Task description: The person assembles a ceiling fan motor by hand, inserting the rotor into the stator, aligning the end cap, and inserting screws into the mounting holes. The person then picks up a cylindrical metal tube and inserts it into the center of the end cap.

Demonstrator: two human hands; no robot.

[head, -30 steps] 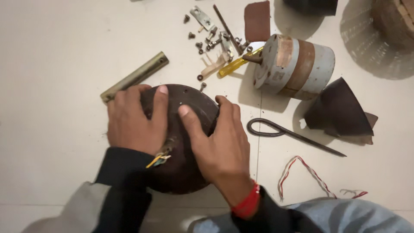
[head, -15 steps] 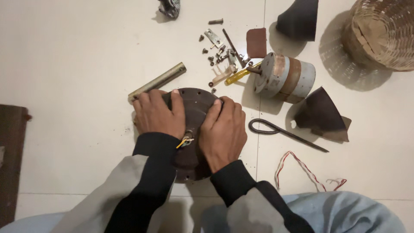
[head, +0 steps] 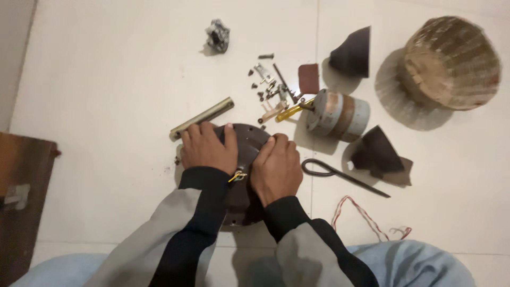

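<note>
Both hands press on a dark round metal cover (head: 245,139) lying on the pale floor (head: 106,79): the left hand (head: 208,149) flat on its left part, the right hand (head: 276,167) curled on its right. A brass-coloured bar (head: 202,118) lies just far-left of it, a cylindrical motor core (head: 340,114) to the far right.

Disc (head: 249,139) under the hands: dark brown, w/ a yellow wire (head: 237,175) at its middle. Sleeves (head: 207,223): grey over black cuffs. Floor (head: 106,79): cream tile, thin grey grout lines. Tube (head: 202,118): dull brass-olive. Cylinder (head: 338,115): pale grey w/ a tan-brown band (rusty look). Screwdriver (head: 291,111) handle: yellow. Basket (head: 450,62): woven straw, tan-brown. Cones (head: 353,51): dark brown, nearly black. Cord (head: 366,218): red & white twist. Wad (head: 218,35): grey-black. Trousers (head: 414,260): light blue.
</note>
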